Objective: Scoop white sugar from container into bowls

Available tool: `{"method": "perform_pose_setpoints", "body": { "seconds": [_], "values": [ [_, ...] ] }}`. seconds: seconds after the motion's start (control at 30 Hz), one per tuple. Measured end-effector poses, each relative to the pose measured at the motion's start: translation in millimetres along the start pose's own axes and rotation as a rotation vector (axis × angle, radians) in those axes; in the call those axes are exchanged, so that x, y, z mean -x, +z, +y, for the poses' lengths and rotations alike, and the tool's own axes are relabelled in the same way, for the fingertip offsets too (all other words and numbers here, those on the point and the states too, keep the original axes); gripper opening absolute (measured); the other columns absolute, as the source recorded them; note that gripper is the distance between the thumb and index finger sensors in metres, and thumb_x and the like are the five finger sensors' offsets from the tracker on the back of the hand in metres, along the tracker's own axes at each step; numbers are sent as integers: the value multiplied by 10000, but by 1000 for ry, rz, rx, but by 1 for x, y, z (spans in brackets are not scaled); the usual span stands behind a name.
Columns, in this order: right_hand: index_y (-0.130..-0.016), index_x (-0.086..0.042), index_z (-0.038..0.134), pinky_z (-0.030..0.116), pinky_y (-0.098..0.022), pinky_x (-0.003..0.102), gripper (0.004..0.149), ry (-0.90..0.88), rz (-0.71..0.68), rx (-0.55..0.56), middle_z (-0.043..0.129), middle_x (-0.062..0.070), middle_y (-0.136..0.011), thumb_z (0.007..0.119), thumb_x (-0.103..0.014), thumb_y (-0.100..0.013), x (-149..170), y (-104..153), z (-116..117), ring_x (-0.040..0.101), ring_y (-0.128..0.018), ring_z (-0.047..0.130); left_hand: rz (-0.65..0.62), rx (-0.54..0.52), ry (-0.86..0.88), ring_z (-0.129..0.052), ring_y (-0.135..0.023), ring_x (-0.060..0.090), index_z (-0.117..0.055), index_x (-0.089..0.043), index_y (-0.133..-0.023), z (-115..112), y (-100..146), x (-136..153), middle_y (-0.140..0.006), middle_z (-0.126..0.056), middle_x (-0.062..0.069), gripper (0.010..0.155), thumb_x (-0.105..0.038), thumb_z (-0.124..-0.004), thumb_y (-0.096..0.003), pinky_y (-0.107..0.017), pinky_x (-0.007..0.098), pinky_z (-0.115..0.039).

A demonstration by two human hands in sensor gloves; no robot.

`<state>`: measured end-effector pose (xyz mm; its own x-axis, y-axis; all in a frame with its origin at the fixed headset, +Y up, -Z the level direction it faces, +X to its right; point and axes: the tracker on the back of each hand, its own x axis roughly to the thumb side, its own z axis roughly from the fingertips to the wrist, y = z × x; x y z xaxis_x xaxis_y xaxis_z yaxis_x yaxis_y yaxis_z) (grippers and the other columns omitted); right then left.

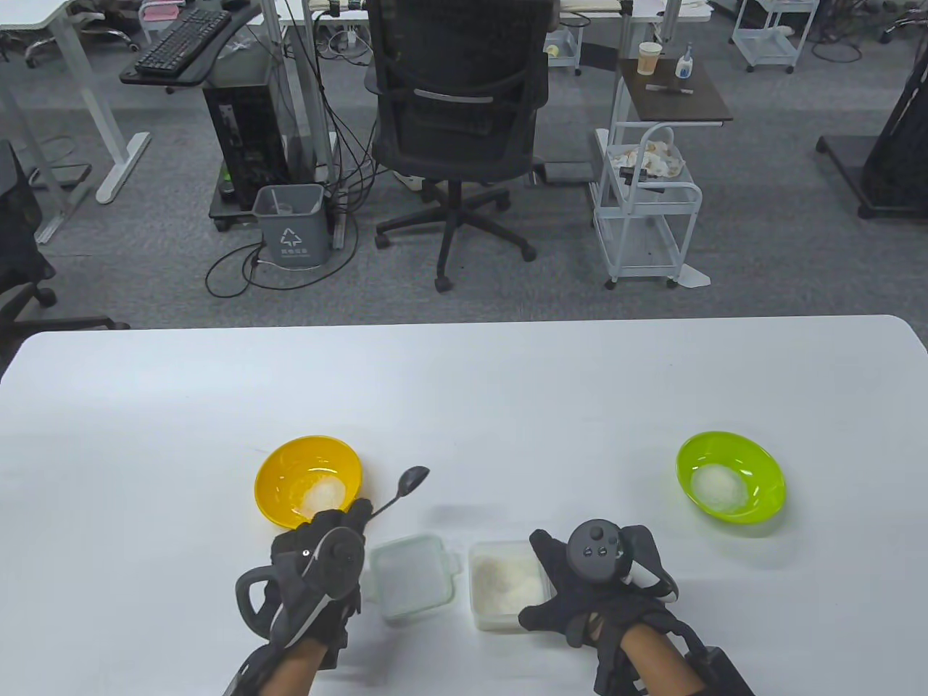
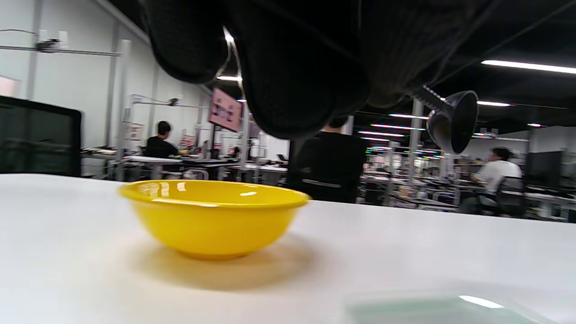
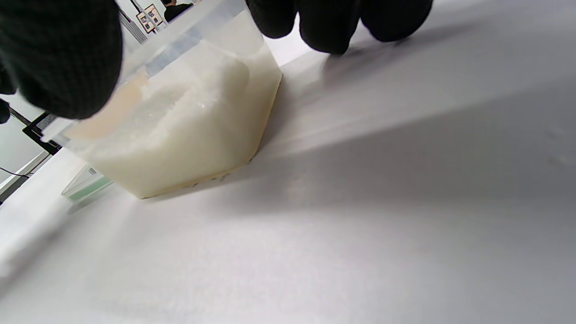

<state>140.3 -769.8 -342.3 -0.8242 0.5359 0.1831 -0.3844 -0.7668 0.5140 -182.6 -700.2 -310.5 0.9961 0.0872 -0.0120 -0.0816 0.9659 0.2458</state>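
A clear square container [image 1: 505, 583] of white sugar [image 3: 180, 130] stands near the table's front edge. My right hand [image 1: 580, 580] holds its right side, thumb on the near rim. My left hand [image 1: 322, 558] grips the handle of a metal spoon [image 1: 406, 487]; its bowl is raised and looks empty, right of the yellow bowl [image 1: 308, 480]. The spoon bowl also shows in the left wrist view [image 2: 452, 121], above the table. The yellow bowl [image 2: 213, 216] holds some sugar. A green bowl [image 1: 731, 477] with a mound of sugar stands at the right.
The container's clear lid [image 1: 412, 586] lies between my left hand and the container. The white table [image 1: 464, 391] reaches far back. An office chair [image 1: 460, 130] and a white cart [image 1: 645, 210] stand beyond its far edge.
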Motion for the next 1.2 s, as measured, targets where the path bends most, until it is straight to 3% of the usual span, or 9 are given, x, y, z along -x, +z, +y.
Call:
{"method": "perform_pose_setpoints", "body": {
  "seconds": [0.33,0.53,0.83,1.0,1.2],
  "values": [
    [-1073,-282,139,475,-759,588,1003,5,2,-3,274,141,-1171,829,-604,-420,0,0,0,425,-1086,463,-287,7,-62,-1040,-568,51,-820,-526,-907,-3,27,-56,-854,-917,-171,486,-439,-797,-430,-653,440,-780],
    [-1073,-282,137,474,-759,588,1003,4,2,-3,274,139,-1171,828,-606,-421,0,0,0,425,-1085,462,-400,-29,-216,-1036,-574,48,-816,-534,-905,-9,37,-74,-855,-914,-174,480,-448,-781,-434,-663,441,-772],
    [-1072,-284,137,474,-759,587,1002,4,3,-3,273,139,-1171,826,-608,-421,0,0,0,423,-1086,460,-536,-175,-543,-1033,-508,23,-815,-547,-899,-18,54,-103,-812,-933,-193,478,-461,-775,-430,-633,416,-800],
    [-1072,-284,136,474,-760,586,1003,5,3,-4,274,139,-1171,827,-608,-421,0,0,0,425,-1085,462,-590,-158,-593,-1033,-488,18,-827,-538,-892,-22,58,-111,-795,-941,-199,473,-467,-774,-427,-627,409,-807],
    [-1072,-285,135,472,-760,587,1003,4,3,-5,273,138,-1171,826,-608,-421,0,-1,1,425,-1085,460,-600,-56,-508,-1038,-443,13,-854,-512,-878,-17,55,-110,-753,-965,-198,464,-485,-778,-421,-604,402,-824]
  ]
}}
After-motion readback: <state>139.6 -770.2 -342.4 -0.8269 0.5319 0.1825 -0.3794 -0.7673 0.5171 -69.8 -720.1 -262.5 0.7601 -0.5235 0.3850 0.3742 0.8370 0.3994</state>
